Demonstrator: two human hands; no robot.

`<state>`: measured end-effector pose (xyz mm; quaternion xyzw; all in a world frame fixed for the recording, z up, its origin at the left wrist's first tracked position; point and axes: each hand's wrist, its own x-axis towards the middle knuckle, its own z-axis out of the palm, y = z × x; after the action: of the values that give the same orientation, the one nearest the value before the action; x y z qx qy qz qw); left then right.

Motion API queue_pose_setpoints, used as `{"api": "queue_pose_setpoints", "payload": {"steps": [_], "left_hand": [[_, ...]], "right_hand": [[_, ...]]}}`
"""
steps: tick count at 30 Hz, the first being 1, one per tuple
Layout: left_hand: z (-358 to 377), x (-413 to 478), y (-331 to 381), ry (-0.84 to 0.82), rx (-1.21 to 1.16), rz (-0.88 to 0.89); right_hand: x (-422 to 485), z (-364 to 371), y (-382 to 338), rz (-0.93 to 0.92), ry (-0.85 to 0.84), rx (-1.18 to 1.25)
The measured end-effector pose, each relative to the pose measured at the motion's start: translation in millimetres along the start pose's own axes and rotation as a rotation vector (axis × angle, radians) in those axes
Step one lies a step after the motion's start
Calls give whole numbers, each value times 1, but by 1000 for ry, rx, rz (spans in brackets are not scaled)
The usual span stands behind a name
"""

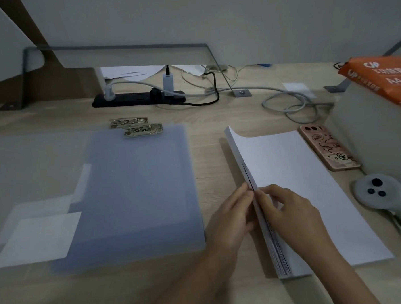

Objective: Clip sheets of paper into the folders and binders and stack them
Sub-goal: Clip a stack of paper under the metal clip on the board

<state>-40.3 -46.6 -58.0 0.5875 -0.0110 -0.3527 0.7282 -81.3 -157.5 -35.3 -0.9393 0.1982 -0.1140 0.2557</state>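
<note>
Nearest, the left hand (230, 216) and right hand (293, 213) meet at the left edge of the paper stack (296, 188) — each grip pinched together on the top sheets, parting a few from the rest. Best to thumb off a thin, even batch and lift it level so nothing creases. Left of the stack the blue folder (136, 192) lies flat on the surface (207, 128); beyond the folder, two metal clips (136, 126).

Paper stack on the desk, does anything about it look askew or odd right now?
Yes. The paper stack has its top sheets lifted along the left edge, where the left hand and right hand are parting them, and the far left corner curls upward. The blue folder lies flat.
</note>
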Motion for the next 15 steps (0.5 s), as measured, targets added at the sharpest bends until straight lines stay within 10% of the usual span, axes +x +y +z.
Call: {"api": "queue_pose_setpoints", "payload": {"steps": [15], "left_hand": [[-1,-7,5,23,69,-16]], "right_hand": [[-1,-5,-7,61,-91,25]]}}
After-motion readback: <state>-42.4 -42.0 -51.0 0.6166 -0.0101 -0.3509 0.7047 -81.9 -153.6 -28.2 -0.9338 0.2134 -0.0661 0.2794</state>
